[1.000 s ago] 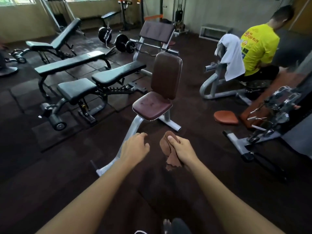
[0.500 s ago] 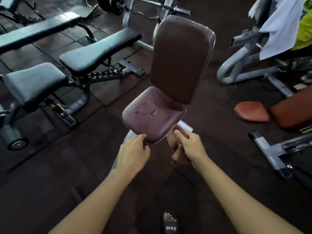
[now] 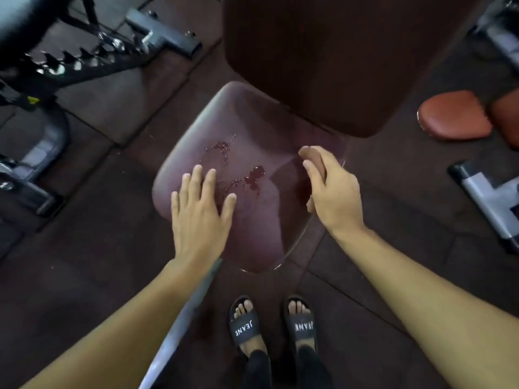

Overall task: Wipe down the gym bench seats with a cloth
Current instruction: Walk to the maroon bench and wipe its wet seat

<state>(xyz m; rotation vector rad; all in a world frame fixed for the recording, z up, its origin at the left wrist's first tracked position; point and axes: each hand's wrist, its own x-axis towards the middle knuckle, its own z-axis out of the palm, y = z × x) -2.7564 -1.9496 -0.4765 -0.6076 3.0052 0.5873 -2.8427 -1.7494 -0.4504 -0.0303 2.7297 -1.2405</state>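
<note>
A maroon padded seat (image 3: 261,223) fills the middle of the head view, with a dark wet spill (image 3: 252,175) near its centre. Its brown backrest (image 3: 345,51) rises behind it. My left hand (image 3: 200,214) lies flat on the seat's left front part, fingers spread and straight. My right hand (image 3: 331,189) hovers over the seat's right edge and grips a brown cloth (image 3: 314,157), of which only a bunched end shows above the fingers.
A black adjustable bench frame (image 3: 92,54) stands at the upper left. An orange pad (image 3: 455,115) lies on the floor at the right, near a grey machine foot (image 3: 488,197). The seat's grey support bar (image 3: 182,318) runs down by my left arm. My sandalled feet (image 3: 275,324) stand below the seat.
I have stepped up close to the seat. My left hand moved from the seat's front edge onto its surface and spread flat. My right hand brought the cloth up over the seat's right side.
</note>
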